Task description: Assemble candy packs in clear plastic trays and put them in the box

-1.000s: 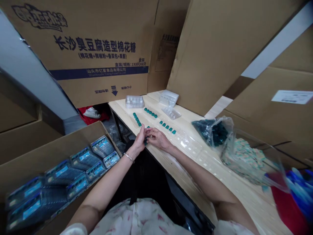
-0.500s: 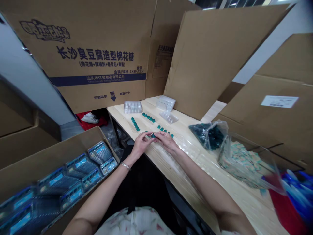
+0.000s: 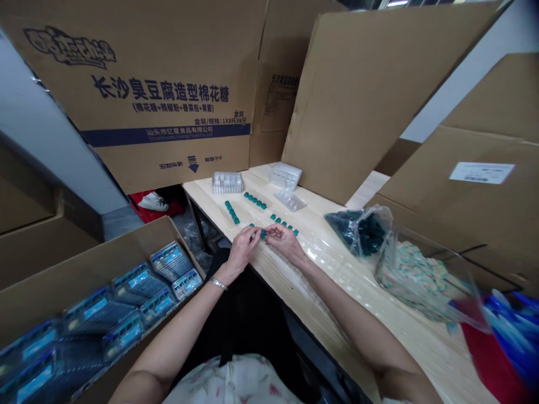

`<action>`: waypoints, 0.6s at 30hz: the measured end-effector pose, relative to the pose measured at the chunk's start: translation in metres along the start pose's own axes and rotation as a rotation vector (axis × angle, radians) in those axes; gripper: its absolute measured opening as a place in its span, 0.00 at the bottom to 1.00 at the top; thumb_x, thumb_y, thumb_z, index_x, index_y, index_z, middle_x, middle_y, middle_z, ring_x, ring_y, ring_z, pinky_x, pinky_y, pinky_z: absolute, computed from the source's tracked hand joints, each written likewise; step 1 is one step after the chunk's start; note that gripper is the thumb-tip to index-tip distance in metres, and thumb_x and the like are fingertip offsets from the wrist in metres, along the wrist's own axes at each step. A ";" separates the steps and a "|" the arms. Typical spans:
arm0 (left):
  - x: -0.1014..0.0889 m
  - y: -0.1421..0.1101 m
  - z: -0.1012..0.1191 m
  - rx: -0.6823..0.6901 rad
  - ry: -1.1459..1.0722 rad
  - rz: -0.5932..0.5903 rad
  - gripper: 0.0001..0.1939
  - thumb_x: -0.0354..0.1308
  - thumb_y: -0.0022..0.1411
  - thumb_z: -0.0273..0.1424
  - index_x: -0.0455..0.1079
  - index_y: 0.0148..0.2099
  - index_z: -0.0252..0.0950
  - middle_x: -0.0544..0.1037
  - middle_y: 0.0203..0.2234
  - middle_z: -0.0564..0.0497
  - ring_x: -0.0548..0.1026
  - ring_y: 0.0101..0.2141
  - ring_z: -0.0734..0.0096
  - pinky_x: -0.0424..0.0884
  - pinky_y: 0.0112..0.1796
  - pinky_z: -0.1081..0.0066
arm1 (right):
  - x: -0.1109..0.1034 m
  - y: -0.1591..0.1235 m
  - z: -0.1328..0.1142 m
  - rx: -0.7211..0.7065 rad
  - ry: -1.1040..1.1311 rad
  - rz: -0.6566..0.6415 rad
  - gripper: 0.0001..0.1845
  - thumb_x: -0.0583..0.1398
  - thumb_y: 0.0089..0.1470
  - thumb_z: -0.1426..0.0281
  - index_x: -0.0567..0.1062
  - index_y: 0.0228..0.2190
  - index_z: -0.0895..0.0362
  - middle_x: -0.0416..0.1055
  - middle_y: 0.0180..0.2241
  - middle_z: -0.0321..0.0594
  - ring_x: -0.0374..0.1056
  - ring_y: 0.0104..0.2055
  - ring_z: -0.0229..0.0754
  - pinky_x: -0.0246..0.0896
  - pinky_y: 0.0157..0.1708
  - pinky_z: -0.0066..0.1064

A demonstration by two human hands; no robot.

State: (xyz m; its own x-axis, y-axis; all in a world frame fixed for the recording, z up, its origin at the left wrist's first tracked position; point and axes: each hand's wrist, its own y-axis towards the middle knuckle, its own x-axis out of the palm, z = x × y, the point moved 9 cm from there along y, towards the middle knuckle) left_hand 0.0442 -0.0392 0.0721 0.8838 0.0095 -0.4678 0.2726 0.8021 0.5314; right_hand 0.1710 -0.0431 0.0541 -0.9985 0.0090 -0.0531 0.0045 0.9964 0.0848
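My left hand (image 3: 243, 251), with a metal bracelet (image 3: 218, 283) on its wrist, and my right hand (image 3: 286, 242) meet above the light wooden table (image 3: 337, 280). Their fingertips pinch a small teal piece (image 3: 263, 234). Close beyond them lie rows of similar pieces: one short row (image 3: 231, 212), another (image 3: 255, 201) and a third (image 3: 284, 224). Clear plastic trays (image 3: 227, 182) stand at the table's far end, with two more (image 3: 286, 175) (image 3: 290, 199) to their right.
A clear bag of dark teal pieces (image 3: 357, 234) and a bag of printed cards (image 3: 415, 278) lie to the right. An open carton of blue-labelled packs (image 3: 126, 297) stands left. Large cardboard sheets (image 3: 370, 95) rise behind the table.
Both hands have moved up from the table's near edge towards the rows of pieces, still holding the small teal piece between their fingertips. The view has shifted slightly.
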 end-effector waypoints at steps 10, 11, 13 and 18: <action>0.007 -0.011 -0.002 0.054 0.012 -0.076 0.13 0.48 0.64 0.34 0.72 0.44 0.37 0.75 0.37 0.46 0.73 0.40 0.69 0.69 0.42 0.69 | -0.028 0.013 0.021 0.085 0.060 0.074 0.14 0.68 0.36 0.65 0.74 0.27 0.58 0.74 0.27 0.37 0.70 0.28 0.36 0.66 0.34 0.29; 0.012 -0.015 -0.004 0.059 0.046 -0.117 0.13 0.48 0.64 0.33 0.72 0.44 0.37 0.75 0.38 0.46 0.73 0.40 0.69 0.69 0.42 0.69 | -0.034 0.015 0.021 0.030 -0.018 0.106 0.13 0.67 0.37 0.66 0.74 0.27 0.58 0.75 0.28 0.37 0.70 0.30 0.37 0.66 0.35 0.30; 0.024 -0.025 -0.008 0.075 0.117 -0.217 0.13 0.47 0.64 0.32 0.72 0.43 0.38 0.75 0.41 0.47 0.73 0.41 0.69 0.70 0.42 0.70 | -0.038 0.017 0.023 -0.068 -0.214 0.126 0.09 0.66 0.40 0.68 0.76 0.28 0.57 0.76 0.29 0.38 0.71 0.32 0.40 0.66 0.37 0.32; 0.040 -0.040 -0.013 0.062 0.264 -0.328 0.13 0.48 0.64 0.32 0.73 0.42 0.39 0.75 0.42 0.48 0.74 0.40 0.69 0.70 0.38 0.72 | -0.018 0.011 0.027 -0.309 -0.669 0.000 0.06 0.60 0.48 0.73 0.78 0.30 0.56 0.76 0.32 0.41 0.72 0.36 0.42 0.65 0.40 0.33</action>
State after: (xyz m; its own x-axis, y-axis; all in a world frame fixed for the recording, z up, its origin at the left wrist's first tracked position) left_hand 0.0634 -0.0635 0.0233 0.6206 -0.0813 -0.7799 0.5532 0.7504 0.3619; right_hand 0.1907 -0.0305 0.0295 -0.7517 0.1572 -0.6405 -0.1093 0.9281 0.3561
